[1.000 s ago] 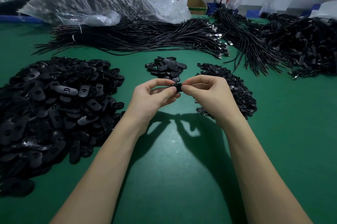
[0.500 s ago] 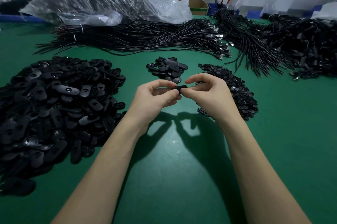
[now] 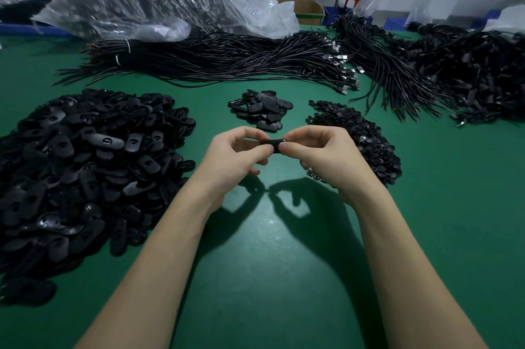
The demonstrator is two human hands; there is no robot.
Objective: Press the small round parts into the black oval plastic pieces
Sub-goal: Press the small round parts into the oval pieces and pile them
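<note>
Left hand (image 3: 233,158) and right hand (image 3: 321,155) both pinch one black oval piece (image 3: 273,145), fingers curled round it; a round part seems hidden under the fingertips.

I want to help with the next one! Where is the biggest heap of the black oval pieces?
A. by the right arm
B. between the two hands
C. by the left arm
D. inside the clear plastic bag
C: the big heap of black oval pieces spreads over the green table beside the left hand.
</note>
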